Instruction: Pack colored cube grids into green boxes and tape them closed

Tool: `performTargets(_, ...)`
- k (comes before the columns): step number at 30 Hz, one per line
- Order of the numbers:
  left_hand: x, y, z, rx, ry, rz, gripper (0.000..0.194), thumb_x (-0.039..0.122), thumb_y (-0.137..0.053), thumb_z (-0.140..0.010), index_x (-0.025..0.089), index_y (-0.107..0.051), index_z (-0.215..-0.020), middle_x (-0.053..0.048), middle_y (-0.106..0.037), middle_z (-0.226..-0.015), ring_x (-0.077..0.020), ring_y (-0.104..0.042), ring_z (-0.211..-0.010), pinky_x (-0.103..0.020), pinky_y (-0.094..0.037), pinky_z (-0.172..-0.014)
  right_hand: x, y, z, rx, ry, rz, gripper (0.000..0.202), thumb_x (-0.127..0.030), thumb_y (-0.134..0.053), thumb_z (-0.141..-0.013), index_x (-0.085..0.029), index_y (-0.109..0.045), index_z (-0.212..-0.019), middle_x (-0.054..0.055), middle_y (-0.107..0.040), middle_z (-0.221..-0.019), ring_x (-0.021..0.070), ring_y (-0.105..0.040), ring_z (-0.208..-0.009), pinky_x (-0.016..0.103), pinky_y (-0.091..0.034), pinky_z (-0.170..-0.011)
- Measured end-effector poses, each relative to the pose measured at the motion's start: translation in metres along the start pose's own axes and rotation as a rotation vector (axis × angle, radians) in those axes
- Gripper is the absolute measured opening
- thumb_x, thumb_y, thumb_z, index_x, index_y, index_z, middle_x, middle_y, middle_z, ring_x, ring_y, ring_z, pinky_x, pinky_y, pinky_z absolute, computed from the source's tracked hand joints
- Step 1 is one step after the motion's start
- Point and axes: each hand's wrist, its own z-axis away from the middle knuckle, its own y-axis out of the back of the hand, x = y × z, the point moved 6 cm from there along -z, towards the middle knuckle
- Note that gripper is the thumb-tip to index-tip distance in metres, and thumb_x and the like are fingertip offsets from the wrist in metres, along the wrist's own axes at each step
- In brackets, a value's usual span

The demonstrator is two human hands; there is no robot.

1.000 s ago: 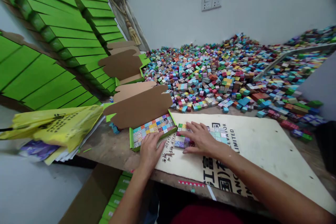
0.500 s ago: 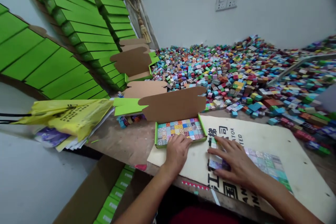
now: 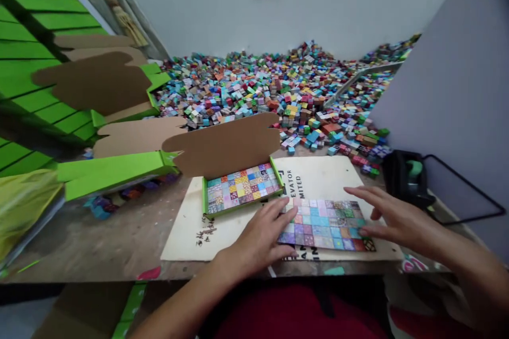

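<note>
A flat array of small patterned square blocks [image 3: 322, 222] lies on the printed board, close to the table's front edge. My left hand [image 3: 264, 228] is at its left end, fingers stretched and apart, fingertips touching or just over the edge blocks. At the right end, my right hand [image 3: 397, 220] is open, with the thumb near the edge blocks and the forefinger raised off the board. Behind my left hand is an open green box [image 3: 242, 188], filled with rows of similar blocks, its brown cardboard lid [image 3: 226, 143] standing up.
A large heap of loose blocks [image 3: 238, 90] covers the table's back. The cream board [image 3: 183, 228] lies under the box. More green boxes [image 3: 115, 169] stand left, beside a yellow bag [image 3: 24, 212]. A black tape dispenser [image 3: 409, 177] sits right, by a grey panel [image 3: 449, 90].
My left hand has moved from the filled box to the array's left end. My right hand has shifted from the array's left part to its right end. The view has turned right.
</note>
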Motion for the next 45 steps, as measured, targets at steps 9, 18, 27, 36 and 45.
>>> performTargets(9, -0.016, -0.02, -0.022, -0.195, -0.013, 0.015, 0.108, 0.04, -0.082, -0.06, 0.025, -0.017, -0.145, -0.018, -0.016, -0.15, -0.0372, -0.016, -0.137, -0.052, -0.03, -0.105, 0.001, -0.038, 0.018, -0.131, 0.012, 0.108, 0.111, -0.034, -0.076, -0.056, -0.035, -0.012, -0.146, 0.01, -0.013, -0.153, 0.0376, -0.043, -0.124, 0.048, -0.043, -0.093)
performTargets(18, -0.013, -0.017, -0.034, -0.199, -0.073, -0.035, 0.096, 0.047, -0.08, -0.057, 0.034, -0.032, -0.139, -0.011, -0.032, -0.144, -0.0363, -0.031, -0.129, -0.052, -0.03, -0.103, -0.016, -0.041, 0.006, -0.123, 0.096, 0.114, 0.093, -0.023, -0.068, -0.058, -0.037, -0.029, -0.142, 0.011, -0.027, -0.147, 0.0354, -0.056, -0.109, 0.045, -0.048, -0.086)
performTargets(27, 0.017, -0.001, -0.005, -0.111, -0.107, -0.069, 0.095, 0.05, -0.075, -0.061, 0.031, -0.028, -0.141, -0.009, -0.033, -0.142, -0.0355, -0.035, -0.124, -0.047, -0.033, -0.101, 0.004, -0.055, 0.032, 0.046, 0.234, 0.14, 0.079, -0.03, -0.058, -0.072, -0.045, -0.023, -0.141, 0.005, -0.033, -0.144, 0.0353, -0.056, -0.11, 0.044, -0.054, -0.079)
performTargets(36, -0.039, 0.094, 0.041, 0.088, 0.046, -0.171, 0.094, 0.034, -0.078, -0.057, 0.03, -0.032, -0.139, -0.01, -0.033, -0.141, -0.0328, -0.035, -0.124, -0.045, -0.031, -0.103, -0.116, -0.012, -0.082, 0.016, 0.424, 0.167, 0.076, -0.041, -0.064, -0.069, -0.041, -0.033, -0.139, 0.007, -0.027, -0.146, 0.0344, -0.055, -0.109, 0.043, -0.053, -0.076)
performTargets(45, -0.109, 0.106, 0.066, 0.158, 0.148, -0.124, 0.088, 0.044, -0.076, -0.061, 0.031, -0.035, -0.138, -0.008, -0.037, -0.139, -0.0325, -0.036, -0.124, -0.046, -0.033, -0.102, -0.162, -0.031, -0.16, -0.089, 0.532, 0.248, 0.082, -0.04, -0.068, -0.065, -0.037, -0.034, -0.139, 0.009, -0.034, -0.14, 0.0313, -0.053, -0.111, 0.043, -0.046, -0.088)
